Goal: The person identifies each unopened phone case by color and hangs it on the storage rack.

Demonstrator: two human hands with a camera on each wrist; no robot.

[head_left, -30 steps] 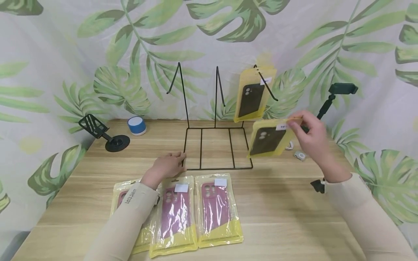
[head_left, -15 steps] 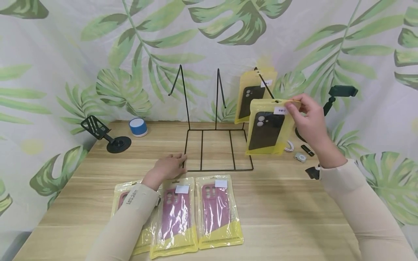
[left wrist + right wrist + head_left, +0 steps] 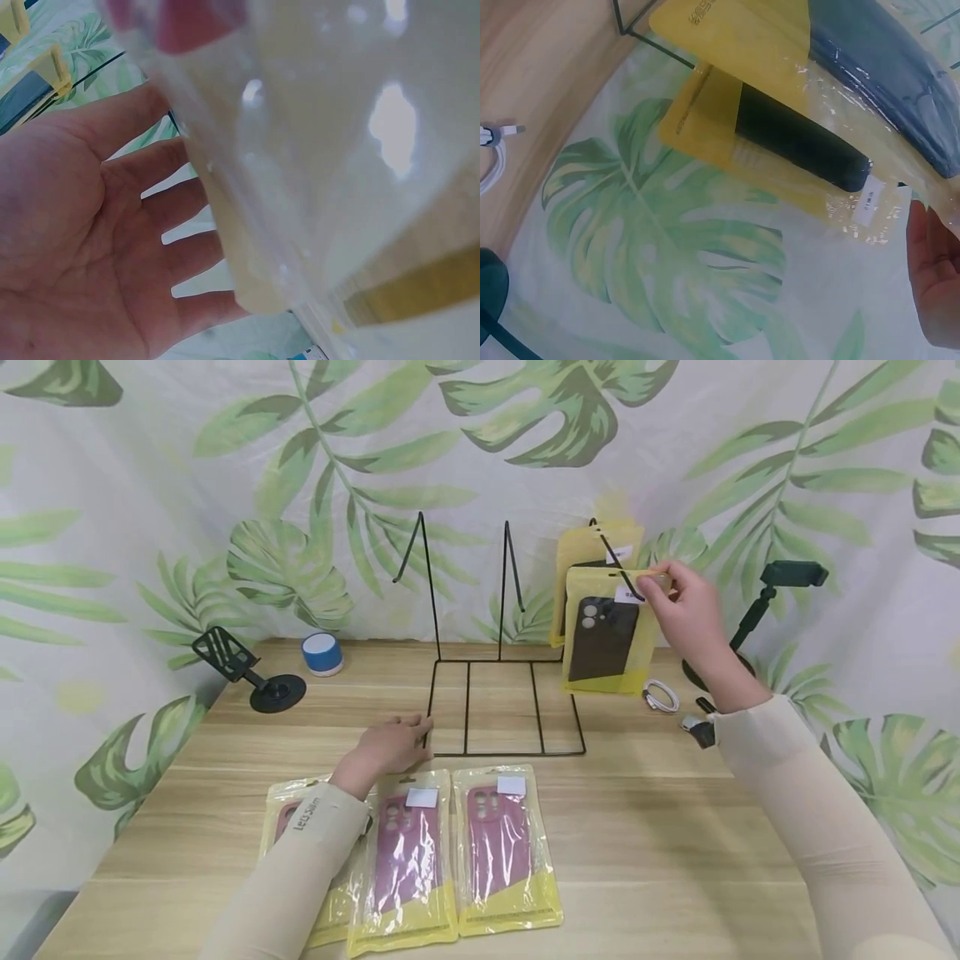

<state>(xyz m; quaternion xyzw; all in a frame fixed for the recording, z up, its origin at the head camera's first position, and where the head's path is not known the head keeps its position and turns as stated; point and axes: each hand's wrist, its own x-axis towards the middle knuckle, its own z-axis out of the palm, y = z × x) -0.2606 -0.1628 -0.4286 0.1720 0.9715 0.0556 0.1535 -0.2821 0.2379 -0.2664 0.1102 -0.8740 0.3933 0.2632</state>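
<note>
Here, at the table's [image 3: 660, 827] far-left corner stand a black phone stand [image 3: 247, 670] and a small blue-and-white speaker [image 3: 322, 653]. Along the near edge lie three yellow-edged clear bags with maroon phone cases [image 3: 450, 852] side by side, long axes running from near edge to far edge, white label stickers at their far ends; the writing on the stickers is too small to read. The left sleeve crosses the leftmost bag and bears the words "Leo Slim". The left hand [image 3: 386, 745] lies flat on the table with straight, spread fingers, holding nothing, its fingertips touching the near-left corner of the black wire rack [image 3: 504, 703], which stands toward the far edge. On the rack's rightmost hook [image 3: 618, 560] hangs one yellow bag [image 3: 600, 539]. In front of it, the right hand [image 3: 686, 610] pinches the top edge of a second yellow bag with a dark phone case [image 3: 603, 639] at the hook's tip. This bag hangs upright, long axis vertical, camera cutouts and white sticker at the top, front toward the person; its sticker print is unreadable. Right of the rack lie a coiled white cable [image 3: 662, 696] and small dark items [image 3: 701, 727], with a dark green holder on a stem [image 3: 780, 581] near the far-right corner.
</note>
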